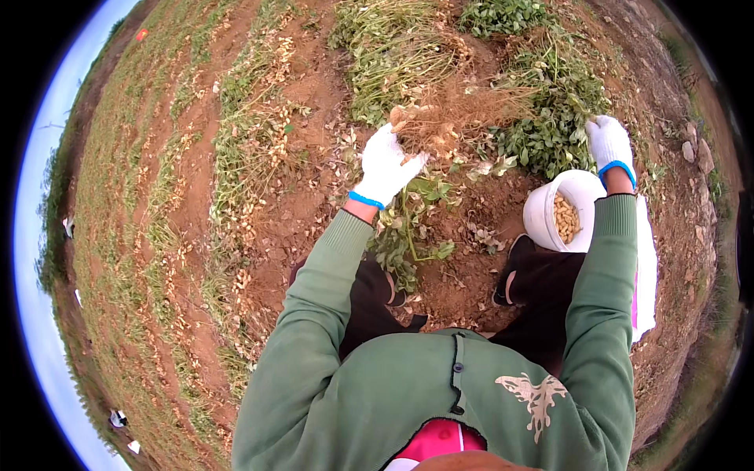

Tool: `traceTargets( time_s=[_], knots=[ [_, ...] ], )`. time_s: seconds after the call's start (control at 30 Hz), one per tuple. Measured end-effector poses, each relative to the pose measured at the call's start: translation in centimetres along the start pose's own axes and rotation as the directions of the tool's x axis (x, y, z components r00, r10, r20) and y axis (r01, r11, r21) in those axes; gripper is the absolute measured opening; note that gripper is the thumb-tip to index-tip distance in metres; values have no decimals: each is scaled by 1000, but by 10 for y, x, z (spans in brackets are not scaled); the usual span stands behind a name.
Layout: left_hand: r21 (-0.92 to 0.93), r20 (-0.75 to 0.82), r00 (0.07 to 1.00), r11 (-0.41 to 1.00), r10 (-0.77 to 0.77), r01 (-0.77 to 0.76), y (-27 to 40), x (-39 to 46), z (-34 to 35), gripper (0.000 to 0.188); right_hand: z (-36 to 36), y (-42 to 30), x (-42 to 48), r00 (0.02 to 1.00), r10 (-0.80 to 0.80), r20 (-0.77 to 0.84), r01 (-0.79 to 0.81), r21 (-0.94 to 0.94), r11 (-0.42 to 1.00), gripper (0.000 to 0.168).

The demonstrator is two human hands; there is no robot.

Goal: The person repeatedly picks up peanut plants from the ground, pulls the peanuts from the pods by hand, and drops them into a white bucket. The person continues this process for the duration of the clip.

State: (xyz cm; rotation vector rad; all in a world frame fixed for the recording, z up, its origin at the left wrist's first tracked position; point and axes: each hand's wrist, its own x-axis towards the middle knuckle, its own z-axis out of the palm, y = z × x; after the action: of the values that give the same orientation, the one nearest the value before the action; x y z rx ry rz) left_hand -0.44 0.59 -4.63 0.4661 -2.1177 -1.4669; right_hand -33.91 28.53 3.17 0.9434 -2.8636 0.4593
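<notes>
My left hand point(386, 162), in a white knit glove with a blue cuff, grips an uprooted peanut plant. Its tangle of brown roots point(439, 126) spreads beyond the fingers, with a few pods near the fingertips, while leafy stems point(406, 235) hang below towards my feet. Off to the right, my right hand point(611, 144), gloved the same way, is above a white plastic bucket point(536, 215). Its fingers are curled, and whether anything is in them is hard to see. Loose peanut pods point(566, 219) lie inside the tilted bucket.
Pulled peanut plants with green leaves point(554, 129) lie in a heap ahead, beside stems laid in a row point(400, 59). More rows with exposed pods point(241, 218) run along the left. A white sack point(646, 271) is by my right arm; stones point(689, 150) edge the field.
</notes>
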Motion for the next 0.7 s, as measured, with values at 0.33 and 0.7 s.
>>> traceTargets(
  time_s=[0.33, 0.7],
  knots=[
    [781, 126, 878, 499, 462, -375, 63, 7, 15, 62, -17, 75, -25, 918, 250, 308, -120, -385, 915, 64],
    [811, 348, 878, 364, 329, -458, 55, 6, 19, 48, -11, -144, -62, 772, -586, 247, 408, 513, 755, 27]
  ],
)
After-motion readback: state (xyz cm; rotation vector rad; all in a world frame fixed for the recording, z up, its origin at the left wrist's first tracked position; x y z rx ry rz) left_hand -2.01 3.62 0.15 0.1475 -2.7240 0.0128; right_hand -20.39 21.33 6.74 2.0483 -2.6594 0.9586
